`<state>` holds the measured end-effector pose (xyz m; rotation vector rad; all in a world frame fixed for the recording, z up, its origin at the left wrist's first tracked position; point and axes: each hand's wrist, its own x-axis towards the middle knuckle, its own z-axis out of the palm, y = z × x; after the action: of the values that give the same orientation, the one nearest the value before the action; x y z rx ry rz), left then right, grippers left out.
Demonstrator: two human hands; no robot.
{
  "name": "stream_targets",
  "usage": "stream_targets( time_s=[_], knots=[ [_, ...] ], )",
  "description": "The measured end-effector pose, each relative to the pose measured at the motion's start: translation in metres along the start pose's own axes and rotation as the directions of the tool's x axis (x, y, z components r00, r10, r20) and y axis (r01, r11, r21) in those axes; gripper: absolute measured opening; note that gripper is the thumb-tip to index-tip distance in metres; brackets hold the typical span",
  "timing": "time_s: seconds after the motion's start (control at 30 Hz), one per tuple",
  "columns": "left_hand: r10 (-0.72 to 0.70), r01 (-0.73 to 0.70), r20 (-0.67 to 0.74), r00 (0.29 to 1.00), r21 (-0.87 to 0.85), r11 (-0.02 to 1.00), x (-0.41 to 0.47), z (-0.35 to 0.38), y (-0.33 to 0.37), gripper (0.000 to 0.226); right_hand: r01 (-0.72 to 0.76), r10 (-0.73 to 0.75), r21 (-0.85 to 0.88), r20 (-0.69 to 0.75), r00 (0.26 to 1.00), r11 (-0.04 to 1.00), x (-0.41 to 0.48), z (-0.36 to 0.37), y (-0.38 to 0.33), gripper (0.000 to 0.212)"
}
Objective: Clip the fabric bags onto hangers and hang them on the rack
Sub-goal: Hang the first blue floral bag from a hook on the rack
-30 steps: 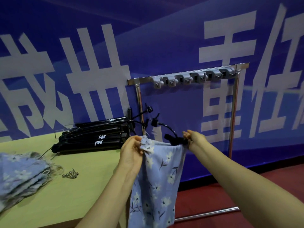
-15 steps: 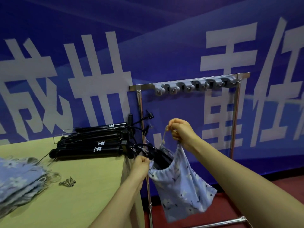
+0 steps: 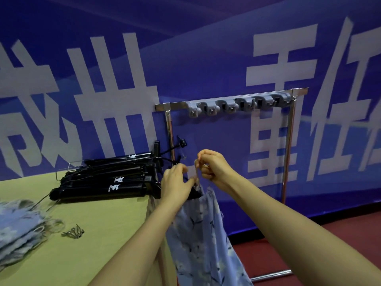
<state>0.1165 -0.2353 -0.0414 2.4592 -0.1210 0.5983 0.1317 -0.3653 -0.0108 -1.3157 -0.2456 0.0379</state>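
A light blue flowered fabric bag (image 3: 202, 240) hangs beyond the table's right edge, its gathered top at a black hanger (image 3: 194, 193). My left hand (image 3: 176, 186) grips the hanger and the bag's top. My right hand (image 3: 212, 166), slightly higher, pinches the bag's drawstring (image 3: 196, 172) and holds it upward. The metal rack (image 3: 290, 145) stands behind, its top bar carrying a grey strip of hooks (image 3: 237, 104) with nothing hanging on it.
A stack of black hangers (image 3: 107, 180) lies at the back of the yellow-green table (image 3: 99, 228). More flowered bags (image 3: 18, 228) are piled at the left edge, with small metal clips (image 3: 73, 233) beside them. A blue banner wall is behind; red floor lies at right.
The bag swung from spread between both hands to hanging straight below the hanger. My left hand rose to the hanger top and my right hand now pulls the drawstring up.
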Motion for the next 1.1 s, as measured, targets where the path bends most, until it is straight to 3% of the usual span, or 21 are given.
stream_targets(
  time_s=[0.13, 0.2, 0.3, 0.47, 0.67, 0.8, 0.93, 1.1],
  knots=[
    [0.085, -0.036, 0.289, 0.954, -0.172, 0.985, 0.026, 0.003, 0.011, 0.015, 0.029, -0.029, 0.000, 0.021, 0.999, 1.000, 0.006, 0.002, -0.012, 0.031],
    [0.115, -0.031, 0.351, 0.929, -0.237, 0.971, 0.042, 0.003, 0.015, 0.022, 0.054, -0.054, -0.001, 0.002, 0.999, 0.999, 0.015, -0.005, -0.023, 0.031],
    [0.131, -0.015, 0.295, 0.946, -0.365, 0.931, 0.067, -0.003, 0.027, 0.029, 0.103, -0.102, 0.018, -0.056, 0.993, 0.995, 0.036, -0.017, -0.038, 0.029],
    [0.051, 0.130, 0.263, 0.963, -0.623, 0.771, 0.106, 0.002, 0.044, 0.027, 0.188, -0.177, 0.080, -0.131, 0.975, 0.979, 0.069, -0.021, -0.055, 0.026],
    [0.084, 0.124, 0.231, 0.969, -0.753, 0.646, 0.147, 0.008, 0.047, 0.022, 0.251, -0.223, 0.140, -0.189, 0.956, 0.958, 0.110, -0.024, -0.063, 0.026],
    [0.031, 0.109, 0.165, 0.986, -0.771, 0.627, 0.173, 0.022, 0.042, 0.023, 0.271, -0.275, -0.049, -0.205, 0.939, 0.961, 0.148, -0.031, -0.055, 0.025],
    [-0.052, 0.085, 0.068, 0.996, -0.758, 0.646, 0.194, 0.035, 0.037, 0.026, 0.318, -0.394, -0.305, -0.232, 0.889, 0.898, 0.181, -0.034, -0.045, 0.026],
    [-0.096, 0.042, -0.035, 0.995, -0.720, 0.693, 0.223, 0.042, 0.040, 0.026, 0.396, -0.518, -0.399, -0.266, 0.813, 0.827, 0.206, -0.026, -0.045, 0.029]
  ],
)
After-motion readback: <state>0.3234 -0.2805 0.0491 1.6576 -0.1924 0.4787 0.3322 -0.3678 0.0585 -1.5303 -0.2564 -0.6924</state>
